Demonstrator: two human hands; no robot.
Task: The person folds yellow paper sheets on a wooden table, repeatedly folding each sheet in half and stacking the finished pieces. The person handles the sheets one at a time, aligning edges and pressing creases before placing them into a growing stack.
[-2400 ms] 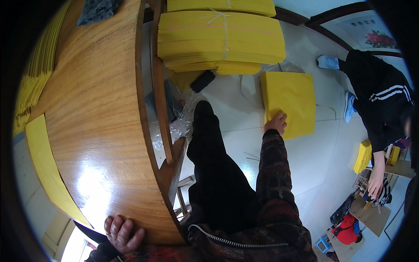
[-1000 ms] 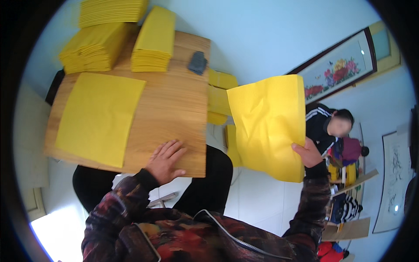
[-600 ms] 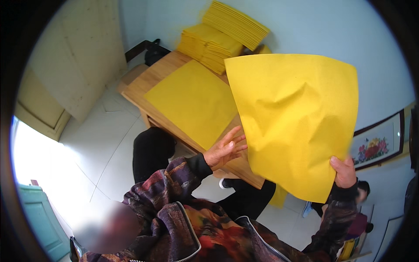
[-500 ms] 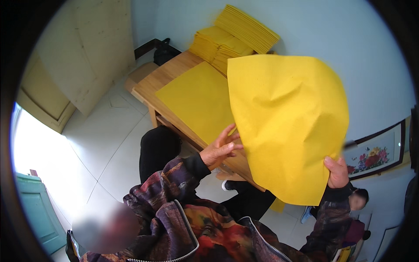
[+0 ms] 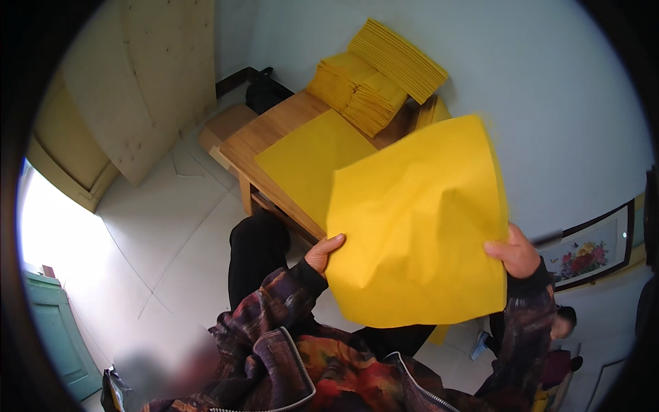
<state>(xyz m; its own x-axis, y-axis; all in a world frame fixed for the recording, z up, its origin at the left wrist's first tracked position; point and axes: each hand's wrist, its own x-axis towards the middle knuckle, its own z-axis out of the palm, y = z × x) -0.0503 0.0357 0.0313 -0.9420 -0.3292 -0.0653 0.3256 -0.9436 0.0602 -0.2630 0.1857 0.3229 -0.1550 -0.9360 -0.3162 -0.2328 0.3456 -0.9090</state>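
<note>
In the head view, your left hand point(image 5: 322, 251) grips the lower left edge of a large yellow paper sheet point(image 5: 419, 226), fingers closed on the paper with the thumb on the near face. Your right hand point(image 5: 513, 253) pinches the sheet's right edge, fingers curled shut over it. The sheet hangs in the air between your two sets of fingers, slightly creased, its face turned toward you.

Beyond your left fingers, past the sheet's upper left edge, stands a wooden table point(image 5: 264, 134). A second yellow sheet point(image 5: 312, 161) lies flat on it, partly hidden behind the one you hold. Farther off, at the table's far end, rest stacks of yellow paper point(image 5: 377, 75). To the right of your right fingers, a framed flower picture point(image 5: 590, 250) hangs on the wall.
</note>
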